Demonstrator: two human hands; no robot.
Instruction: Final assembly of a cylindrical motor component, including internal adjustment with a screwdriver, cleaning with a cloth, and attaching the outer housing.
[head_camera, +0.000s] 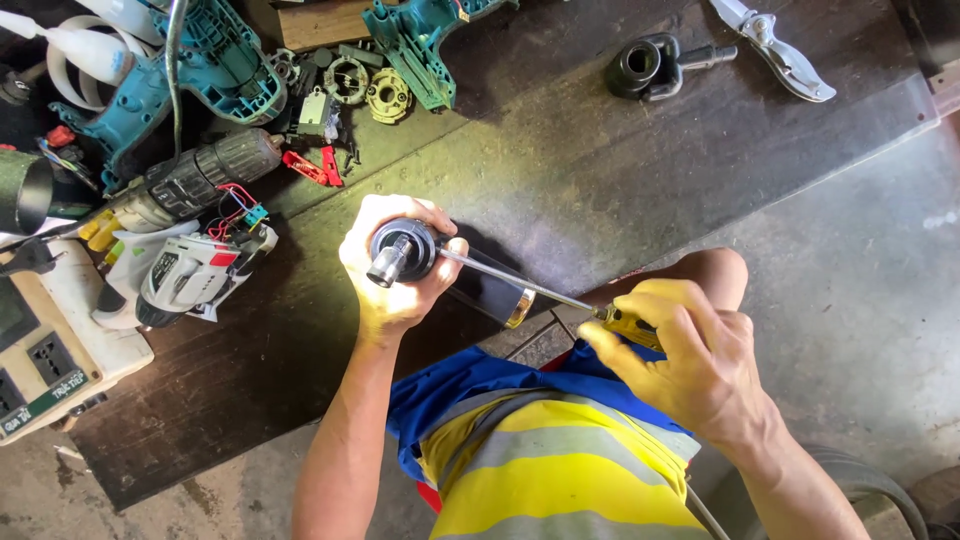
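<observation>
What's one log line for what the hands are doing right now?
left hand: grips motor part | right hand: holds screwdriver | tip: at motor part | bench: tool parts around

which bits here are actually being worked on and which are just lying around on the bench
In hand: black round drill part in left hand; screwdriver in right hand.

Lying about: teal housings, grey-white drill, red clips, black fitting.

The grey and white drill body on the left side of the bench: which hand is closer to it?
Left. The left hand, gripping the dark motor part, is just right of the drill body. The right hand, holding the screwdriver, is much farther right.
</observation>
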